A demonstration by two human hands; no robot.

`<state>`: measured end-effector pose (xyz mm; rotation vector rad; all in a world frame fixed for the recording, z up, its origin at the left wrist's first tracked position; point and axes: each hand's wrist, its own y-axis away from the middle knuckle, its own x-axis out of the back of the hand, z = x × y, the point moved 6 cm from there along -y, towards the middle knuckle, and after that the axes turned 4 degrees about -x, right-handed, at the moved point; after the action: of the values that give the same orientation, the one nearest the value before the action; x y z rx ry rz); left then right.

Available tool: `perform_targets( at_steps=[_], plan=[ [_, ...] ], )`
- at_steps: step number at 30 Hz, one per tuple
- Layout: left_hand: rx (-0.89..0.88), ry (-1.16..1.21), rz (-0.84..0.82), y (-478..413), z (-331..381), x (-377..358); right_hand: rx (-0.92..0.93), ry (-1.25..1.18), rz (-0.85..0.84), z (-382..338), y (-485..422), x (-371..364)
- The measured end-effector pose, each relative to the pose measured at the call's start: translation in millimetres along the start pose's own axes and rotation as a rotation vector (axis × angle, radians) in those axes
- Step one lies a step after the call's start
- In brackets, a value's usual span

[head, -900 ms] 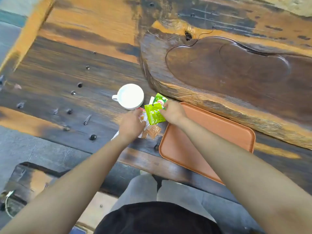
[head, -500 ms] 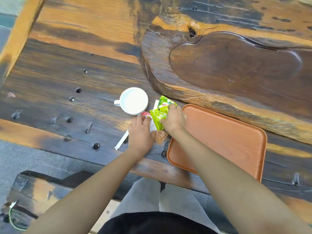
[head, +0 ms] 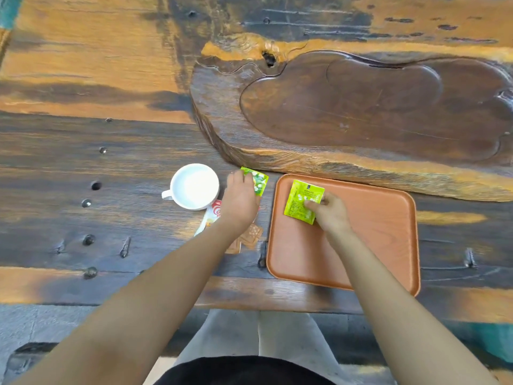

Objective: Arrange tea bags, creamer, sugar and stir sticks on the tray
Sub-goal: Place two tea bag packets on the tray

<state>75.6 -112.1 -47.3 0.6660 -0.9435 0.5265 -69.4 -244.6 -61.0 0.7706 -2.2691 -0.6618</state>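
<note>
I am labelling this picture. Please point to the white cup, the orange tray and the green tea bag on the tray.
white cup [head: 194,187], head view, inner bottom.
orange tray [head: 374,240], head view, bare floor.
green tea bag [head: 301,200], head view, packet face.

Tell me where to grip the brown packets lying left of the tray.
Pinch the brown packets at their near-right corner, coming from above on the tray side. They lie flat on the table, and the left hand and forearm cover their far-left part.

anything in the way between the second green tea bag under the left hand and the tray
Nothing visible. The tea bag under the left hand lies just left of the tray, with only bare table between, and the tray's near-left area beside the first bag is free.
</note>
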Motion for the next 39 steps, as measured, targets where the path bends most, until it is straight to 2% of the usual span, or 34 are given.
perform_targets(
  at_steps=[3, 8, 12, 17, 21, 24, 26, 28, 31, 34, 36, 37, 39],
  plan=[
    [0.019, -0.086, 0.029, -2, -4, -4, 0.077, 0.215, 0.042, -4, -2, -1],
    [0.056, -0.1, 0.097, 0, -5, -4, 0.246, 0.534, 0.283, -14, 13, 4],
    [0.117, -0.006, 0.087, -2, -5, 0, 0.541, 0.681, 0.148, -8, 28, -15],
    [0.148, 0.345, 0.158, -2, -5, 9, 0.589, 0.794, 0.058, -3, 25, -22],
    [0.243, 0.522, 0.208, 8, -5, 18, 0.616, 0.893, 0.076, -10, 23, -21],
    [0.406, 0.784, 0.217, 23, -11, 19, 0.684, 0.825, 0.161, -17, 28, -13],
    [0.481, 1.001, 0.214, 33, -11, 19, 0.736, 0.669, 0.264, -22, 37, 0],
    [0.503, 1.165, 0.203, 39, -6, 19, 0.649, 0.416, 0.345, -21, 42, 19],
    [0.537, 1.303, 0.2, 45, 1, 19, 0.259, -0.069, 0.369, 2, 29, 42],
    [0.565, 1.353, 0.182, 51, 6, 17, -0.118, -0.44, 0.264, 32, 18, 38],
    [0.558, 1.358, 0.183, 53, 9, 15, -0.166, -0.411, 0.196, 43, 16, 36],
    [0.557, 1.357, 0.187, 54, 10, 15, -0.131, -0.287, 0.179, 42, 18, 38],
    [0.559, 1.352, 0.191, 56, 10, 14, -0.042, 0.121, 0.159, 38, 21, 44]
  ],
)
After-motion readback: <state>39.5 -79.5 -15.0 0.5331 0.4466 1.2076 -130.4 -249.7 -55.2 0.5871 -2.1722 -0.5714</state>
